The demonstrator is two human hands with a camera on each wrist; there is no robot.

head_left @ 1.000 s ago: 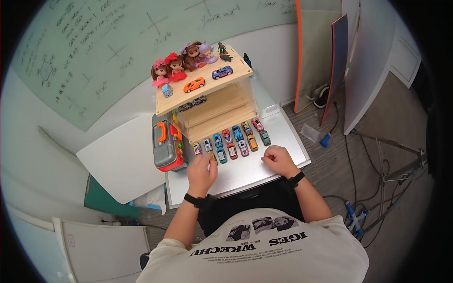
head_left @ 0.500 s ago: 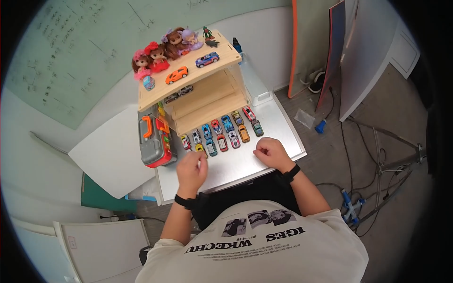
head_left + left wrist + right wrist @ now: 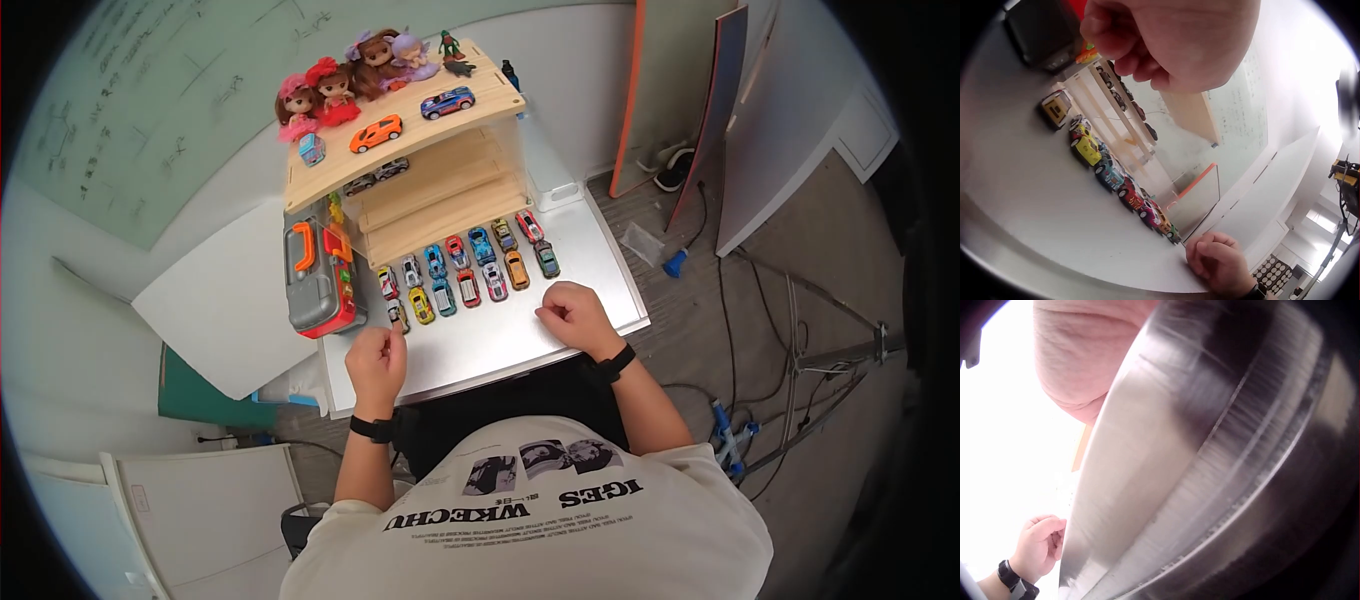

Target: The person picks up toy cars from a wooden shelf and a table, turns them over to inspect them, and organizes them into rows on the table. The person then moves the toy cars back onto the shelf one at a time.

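My left hand (image 3: 376, 365) is at the near left of the silver table, its fingers curled in with nothing seen between them. Just beyond it stands a toy car (image 3: 397, 313), the leftmost of the front row; in the left wrist view this car (image 3: 1055, 109) sits on the table apart from the curled fingers (image 3: 1100, 34). A yellow toy car (image 3: 422, 303) is beside it. Toward the right side of the table lies my right hand (image 3: 580, 318), fingers curled and holding nothing. In front of it is a dark green toy car (image 3: 546, 260), the last of the front row.
Two rows of toy cars line the front of a wooden shelf (image 3: 440, 222). Its top carries several dolls (image 3: 335, 95), an orange car (image 3: 376, 133) and a blue car (image 3: 447, 102). A grey and orange toolbox (image 3: 318, 285) stands left.
My left hand has drawn back to the left and toward me, uncovering the yellow car and then the car at the row's left end. My right hand stays at its place on the table.
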